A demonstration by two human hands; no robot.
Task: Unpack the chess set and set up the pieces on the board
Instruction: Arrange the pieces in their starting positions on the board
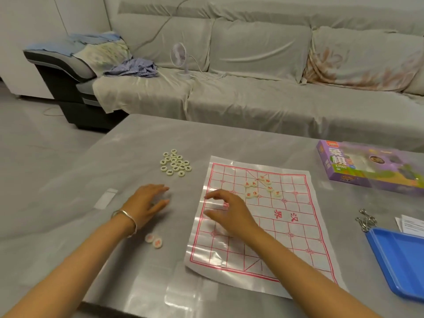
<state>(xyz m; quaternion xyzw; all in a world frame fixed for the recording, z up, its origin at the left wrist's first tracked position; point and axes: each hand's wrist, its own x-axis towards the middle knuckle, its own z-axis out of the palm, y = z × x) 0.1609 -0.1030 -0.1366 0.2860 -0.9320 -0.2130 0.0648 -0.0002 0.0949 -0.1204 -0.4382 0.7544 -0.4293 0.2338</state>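
A thin plastic xiangqi board (pixel 286 226) with red grid lines lies on the grey table. Several cream discs with red characters (pixel 261 187) are scattered on its far half. A cluster of black-marked discs (pixel 175 162) lies on the table to the board's far left. Two red-marked discs (pixel 154 240) sit on the table by my left wrist. My left hand (pixel 146 203) hovers flat over the table left of the board, fingers spread. My right hand (pixel 227 210) is over the board's left edge, fingers loosely bent; I cannot see a piece in it.
The purple game box (pixel 367 166) lies at the far right. A blue tray (pixel 399 255), metal ring puzzles (pixel 366 220) and a paper sheet (pixel 410 224) are at the right edge. A small clear bag (pixel 106 198) lies left. A covered sofa with a fan (pixel 181 58) stands behind.
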